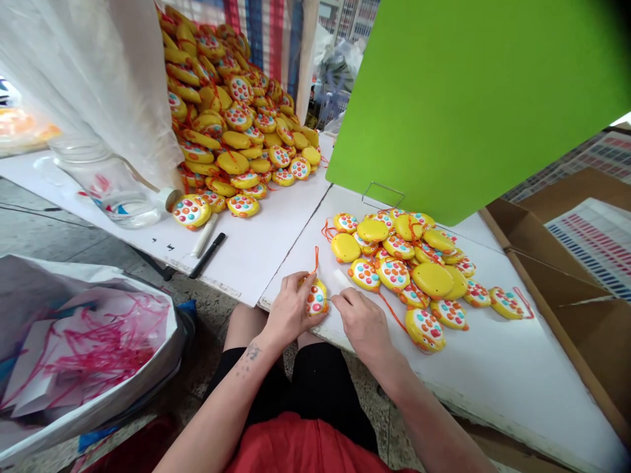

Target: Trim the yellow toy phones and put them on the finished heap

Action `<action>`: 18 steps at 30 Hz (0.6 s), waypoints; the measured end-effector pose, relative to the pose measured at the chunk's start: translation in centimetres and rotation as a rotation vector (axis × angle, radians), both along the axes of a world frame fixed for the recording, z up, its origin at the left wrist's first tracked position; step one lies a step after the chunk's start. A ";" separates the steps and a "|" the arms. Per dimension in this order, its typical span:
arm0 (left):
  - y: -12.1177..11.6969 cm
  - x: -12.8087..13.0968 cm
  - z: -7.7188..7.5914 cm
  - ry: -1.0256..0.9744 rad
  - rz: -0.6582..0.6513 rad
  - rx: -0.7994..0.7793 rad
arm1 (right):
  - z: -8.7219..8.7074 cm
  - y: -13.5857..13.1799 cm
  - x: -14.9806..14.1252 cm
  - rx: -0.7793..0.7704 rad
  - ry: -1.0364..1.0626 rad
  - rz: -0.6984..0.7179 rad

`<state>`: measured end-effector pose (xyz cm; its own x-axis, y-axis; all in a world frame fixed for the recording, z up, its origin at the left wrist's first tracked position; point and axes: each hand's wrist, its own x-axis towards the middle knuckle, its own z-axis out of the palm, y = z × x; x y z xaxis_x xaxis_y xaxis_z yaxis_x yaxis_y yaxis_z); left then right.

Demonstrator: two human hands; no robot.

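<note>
In my left hand (290, 307) is a small yellow animal-shaped toy (316, 297), its white back dotted with coloured spots and an orange cord loop standing up from its far end. The fingers and thumb close around its rim at the table's front edge. My right hand (359, 318) pinches a thin tool whose fine dark tip (330, 299) meets the toy's right side; its kind cannot be made out. Just beyond those fingers shows a white stick-like piece (342, 280), partly hidden. To the right lies a loose heap of similar toys (394, 272), some face down.
A tall pile of toys (236, 131) rises at the back left. Nearer are a black marker (208, 255), a white pen (204, 236) and a clear jar (108, 190). A green board (463, 98) stands behind; cardboard boxes (566, 256) sit right, a white bag (172, 341) left.
</note>
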<state>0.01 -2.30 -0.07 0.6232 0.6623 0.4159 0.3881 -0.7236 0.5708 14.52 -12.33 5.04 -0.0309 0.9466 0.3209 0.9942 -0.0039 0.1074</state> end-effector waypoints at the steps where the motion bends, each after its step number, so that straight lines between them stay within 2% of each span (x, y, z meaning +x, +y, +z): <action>1: 0.0 0.0 0.0 0.000 0.000 -0.001 | 0.1 0.0 -0.1 -0.006 -0.010 0.002; 6: -0.1 0.1 0.2 0.010 0.001 0.014 | 0.5 0.4 0.0 -0.050 -0.063 0.016; 14: 0.0 0.1 0.3 -0.008 -0.011 -0.016 | 0.2 -0.1 0.5 -0.079 0.060 0.051; 18: 0.0 0.0 0.2 -0.007 -0.006 -0.019 | -0.4 -0.1 0.7 -0.023 0.170 0.039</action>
